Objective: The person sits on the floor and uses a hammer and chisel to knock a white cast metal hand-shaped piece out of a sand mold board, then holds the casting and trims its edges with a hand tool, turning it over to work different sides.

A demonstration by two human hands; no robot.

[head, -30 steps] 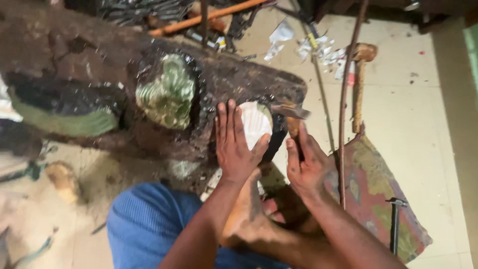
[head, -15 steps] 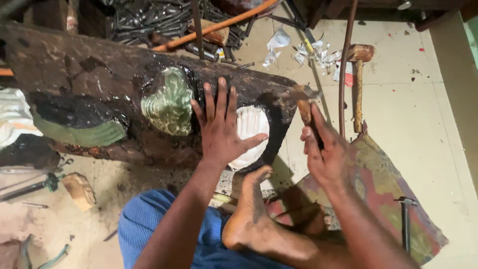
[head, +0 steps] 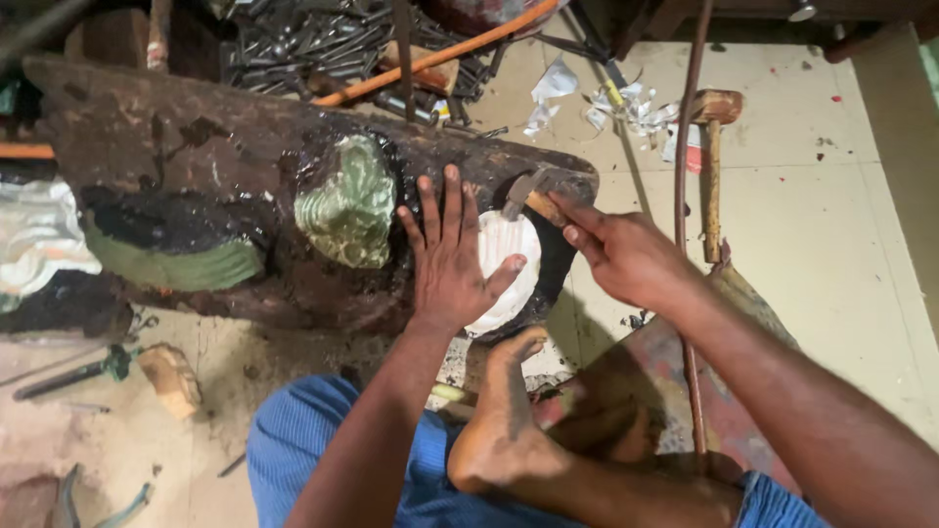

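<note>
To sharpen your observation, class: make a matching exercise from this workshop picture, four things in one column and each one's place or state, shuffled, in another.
Things:
1. left hand
2. right hand
3. mallet
4. green metal piece

Places or states:
A. lying on the floor
B. gripping a small hammer
C. set in the dark block
D. spread flat on the white metal piece

Pairs: 1-D, 2-B, 3-A, 4-C

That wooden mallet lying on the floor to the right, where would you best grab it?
Likely by the handle. The wooden mallet lies flat on the tiled floor, head away from the person, its slim straight handle pointing back toward them. Come from above, fingers around the handle's lower half; a thin metal rod stands close on its left.
</note>
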